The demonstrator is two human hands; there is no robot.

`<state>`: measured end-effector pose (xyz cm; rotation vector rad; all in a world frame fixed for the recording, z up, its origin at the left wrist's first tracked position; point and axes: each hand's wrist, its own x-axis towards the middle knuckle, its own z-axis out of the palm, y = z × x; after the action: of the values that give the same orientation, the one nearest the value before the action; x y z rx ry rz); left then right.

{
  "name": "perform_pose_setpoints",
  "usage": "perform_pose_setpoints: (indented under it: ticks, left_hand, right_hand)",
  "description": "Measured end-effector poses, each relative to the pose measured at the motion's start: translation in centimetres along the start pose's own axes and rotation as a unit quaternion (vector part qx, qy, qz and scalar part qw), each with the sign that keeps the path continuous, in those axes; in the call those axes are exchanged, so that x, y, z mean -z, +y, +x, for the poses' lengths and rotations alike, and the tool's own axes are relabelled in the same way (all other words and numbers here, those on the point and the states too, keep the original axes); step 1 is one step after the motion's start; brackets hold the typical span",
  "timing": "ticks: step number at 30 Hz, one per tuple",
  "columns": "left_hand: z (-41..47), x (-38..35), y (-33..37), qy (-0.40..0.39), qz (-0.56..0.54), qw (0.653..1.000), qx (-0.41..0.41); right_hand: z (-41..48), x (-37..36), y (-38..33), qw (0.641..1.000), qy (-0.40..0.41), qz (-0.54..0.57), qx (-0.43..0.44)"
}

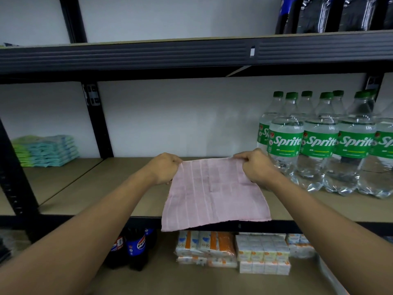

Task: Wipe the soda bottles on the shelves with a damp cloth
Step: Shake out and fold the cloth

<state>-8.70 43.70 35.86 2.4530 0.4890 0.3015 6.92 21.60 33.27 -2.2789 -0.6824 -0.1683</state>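
We pinch the pink cloth (212, 194) by its far corners, left hand (164, 169) and right hand (256, 167) apart, each clamped on it, stretching it flat, likely to ready a face for wiping. The Sprite bottles (319, 143) stand just right of our right hand on the shelf (106, 188), nothing between. Pepsi bottles (136, 245) and tissue packs (263, 254) sit below our hands

**A shop's stock shelves**

We are looking at a shop or its storeroom. Black metal racking (191, 52) with board shelves (119, 188) carries goods in multiples. Sprite bottles (319, 141) stand in rows, labels facing out. Pepsi bottles (136, 248) and boxed packs (263, 254) sit below. Folded packets (49, 150) lie stacked at left, and dark bottles (331, 13) line the top shelf.
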Motion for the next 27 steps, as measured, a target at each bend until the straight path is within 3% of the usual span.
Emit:
perform_pose_setpoints:
  ticks: [5, 9, 13, 16, 19, 27]
  left_hand:
    - [0.0, -1.4, 2.1, 0.037, -0.205, 0.977, -0.047]
    - [0.1, -2.9, 3.8, 0.013, -0.309, 0.949, -0.062]
    - [0.2, -3.9, 4.4, -0.021, -0.265, 0.960, -0.090]
    - [0.4, -4.4, 4.2, 0.049, -0.159, 0.977, -0.131]
    - [0.4, -4.8, 4.4, 0.115, -0.112, 0.973, -0.168]
    - [0.2, -4.9, 4.6, 0.172, -0.141, 0.955, -0.194]
  right_hand:
    - [-0.2, -0.6, -1.1, 0.989, 0.017, 0.143, 0.020]
    - [-0.5, -0.8, -2.1, 0.967, 0.033, 0.251, 0.011]
    - [-1.1, -0.4, -2.7, 0.968, 0.052, 0.244, 0.034]
    - [-1.7, -0.1, -3.1, 0.972, 0.044, 0.222, 0.060]
    - [-2.4, -0.2, -3.6, 0.972, 0.025, 0.218, 0.082]
    - [-3.1, 0.4, -4.2, 0.973, 0.008, 0.208, 0.104]
